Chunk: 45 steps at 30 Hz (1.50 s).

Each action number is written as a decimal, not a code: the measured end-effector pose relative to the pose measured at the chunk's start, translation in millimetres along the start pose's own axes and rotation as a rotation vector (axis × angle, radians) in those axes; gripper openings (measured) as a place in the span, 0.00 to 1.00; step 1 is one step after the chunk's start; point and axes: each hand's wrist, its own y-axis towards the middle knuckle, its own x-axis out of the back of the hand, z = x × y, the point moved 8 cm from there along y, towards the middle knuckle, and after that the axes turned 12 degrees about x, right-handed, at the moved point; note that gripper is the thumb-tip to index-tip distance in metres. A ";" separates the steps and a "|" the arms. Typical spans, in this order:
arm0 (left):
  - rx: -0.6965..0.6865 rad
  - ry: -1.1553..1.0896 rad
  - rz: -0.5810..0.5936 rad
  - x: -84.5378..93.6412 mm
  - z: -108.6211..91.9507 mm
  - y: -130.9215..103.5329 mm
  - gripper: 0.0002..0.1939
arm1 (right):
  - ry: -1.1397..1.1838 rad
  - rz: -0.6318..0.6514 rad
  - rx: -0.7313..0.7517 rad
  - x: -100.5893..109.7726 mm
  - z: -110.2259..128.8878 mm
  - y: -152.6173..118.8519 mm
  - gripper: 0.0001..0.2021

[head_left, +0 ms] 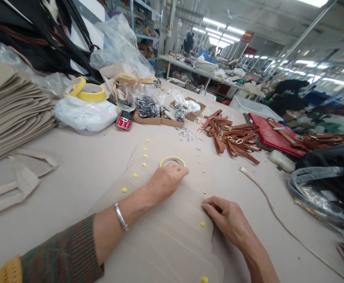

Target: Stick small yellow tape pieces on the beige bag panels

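Observation:
A stack of overlapping beige panels (172,220) lies fanned out on the table before me. Small yellow tape pieces (124,190) dot its left side, and a few small metal studs (204,171) line the right side. My left hand (168,181) has its fingers curled over the near rim of a roll of yellow tape (173,158), which lies flat on the panels. At the right edge, my right hand (230,220) pinches thumb and forefinger together beside a stud. Whatever sits between those fingertips is too small to make out. Another yellow piece (202,224) shows just below them.
Stacked beige pieces (15,106) rise at left, near yellow tape rolls (92,92) on a white bag (85,114). Behind are a red phone (124,120), open boxes (148,118) and loose clear bits (188,135). Brown straps (230,133) and a cord (272,208) lie right.

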 end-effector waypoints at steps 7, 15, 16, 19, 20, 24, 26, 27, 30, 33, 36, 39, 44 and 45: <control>-0.223 -0.356 -0.098 15.6 -31.8 -23.1 0.18 | 0.129 -0.397 0.243 19.0 35.2 4.4 0.10; -0.223 -0.279 -0.035 11.7 -39.4 -27.3 0.13 | -0.028 -0.413 0.464 10.9 65.2 8.1 0.09; -0.222 -0.262 -0.018 10.0 -39.9 -27.1 0.11 | -0.057 -0.421 0.481 10.9 66.9 7.3 0.09; -0.202 -0.216 0.030 4.5 -40.3 -25.6 0.05 | -0.160 -0.460 0.525 11.5 70.7 2.7 0.09; -0.199 -0.207 0.038 3.1 -40.7 -25.0 0.04 | -0.186 -0.475 0.527 11.7 71.2 0.9 0.09; -0.202 -0.187 0.002 4.1 -44.2 -22.4 0.05 | -0.115 -0.538 0.376 14.4 62.1 -2.1 0.07; -0.224 -0.164 -0.035 7.9 -49.2 -22.9 0.06 | 0.085 -0.526 0.173 12.0 44.7 1.1 0.04; -0.242 -0.148 -0.058 10.8 -52.5 -24.0 0.06 | 0.215 -0.510 0.061 8.8 33.5 2.7 0.05; -0.292 -0.097 -0.128 19.8 -61.4 -28.8 0.08 | 0.581 -0.518 -0.219 0.6 -1.3 2.7 0.10; -0.254 -0.029 -0.129 19.2 -58.5 -28.0 0.09 | 0.701 -0.472 -0.396 -3.1 -32.0 -1.2 0.14; -0.193 0.077 -0.050 5.4 -48.0 -21.7 0.06 | 0.634 -0.314 -0.439 -7.7 -47.9 -3.4 0.18; -0.159 0.151 0.050 -11.5 -39.9 -16.6 0.03 | 0.532 -0.247 -0.404 -10.1 -50.2 -2.6 0.20; -0.157 0.160 0.082 -21.6 -38.9 -15.6 0.02 | 0.280 -0.211 -0.322 -7.6 -38.2 4.8 0.18; -0.156 0.160 0.083 -22.2 -38.9 -15.7 0.02 | 0.218 -0.207 -0.293 -5.8 -34.3 6.9 0.17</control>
